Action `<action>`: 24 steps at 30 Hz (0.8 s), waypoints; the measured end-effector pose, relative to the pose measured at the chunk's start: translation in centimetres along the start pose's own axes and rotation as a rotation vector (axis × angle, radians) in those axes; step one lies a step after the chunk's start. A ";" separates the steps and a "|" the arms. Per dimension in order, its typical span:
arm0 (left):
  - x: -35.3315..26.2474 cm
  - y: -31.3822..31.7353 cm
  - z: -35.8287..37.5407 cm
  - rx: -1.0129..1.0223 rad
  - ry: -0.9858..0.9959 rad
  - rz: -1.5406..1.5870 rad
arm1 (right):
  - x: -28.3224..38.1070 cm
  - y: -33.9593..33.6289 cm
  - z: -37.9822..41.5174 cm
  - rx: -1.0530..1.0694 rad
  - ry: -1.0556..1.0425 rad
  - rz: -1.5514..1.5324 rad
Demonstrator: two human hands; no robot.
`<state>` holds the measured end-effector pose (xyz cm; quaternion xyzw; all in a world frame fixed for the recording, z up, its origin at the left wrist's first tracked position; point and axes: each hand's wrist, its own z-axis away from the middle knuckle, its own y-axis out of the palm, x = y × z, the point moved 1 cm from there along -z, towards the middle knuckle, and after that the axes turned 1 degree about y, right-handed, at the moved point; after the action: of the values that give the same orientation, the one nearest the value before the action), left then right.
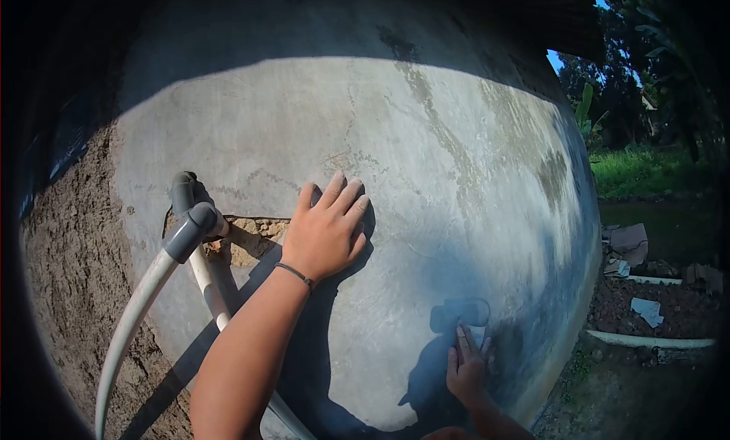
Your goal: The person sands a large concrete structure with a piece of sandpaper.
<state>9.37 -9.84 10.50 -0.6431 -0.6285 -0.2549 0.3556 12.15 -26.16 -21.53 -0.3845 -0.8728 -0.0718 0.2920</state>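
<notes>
My left hand lies on the grey plastered wall, fingers apart and pointing up, with a dark band round the wrist. Nothing shows in it. Lower right, my right hand is against the wall in shadow, its fingers over a small pale flat piece; what this piece is I cannot make out. Left of my left hand, a rough gap in the plaster shows brick and soil. Beside it, grey elbow fittings join pale pipes.
Rough brown unplastered wall runs down the left side. Pale pipes pass below my left arm. At the right edge are grass, broken slabs, a pale scrap and a white edging strip. A dark roof edge hangs above.
</notes>
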 end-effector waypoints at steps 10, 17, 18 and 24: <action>-0.3 0.2 -0.1 -0.002 -0.010 -0.013 | 2.8 -0.7 -0.8 -0.011 -0.120 -0.011; -0.1 0.3 -0.1 -0.047 0.025 -0.027 | 3.9 -1.1 -2.2 -0.071 -0.142 -0.153; 0.0 0.4 0.1 -0.081 0.039 -0.040 | 4.0 -1.1 -2.4 -0.070 -0.169 -0.192; -0.1 0.2 -0.1 -0.010 0.000 -0.029 | 5.5 -1.5 -6.4 -0.030 -0.333 -0.153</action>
<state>9.59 -9.96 10.40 -0.6357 -0.6362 -0.2632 0.3489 11.06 -25.92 -13.06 -0.3277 -0.9347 -0.0419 0.1314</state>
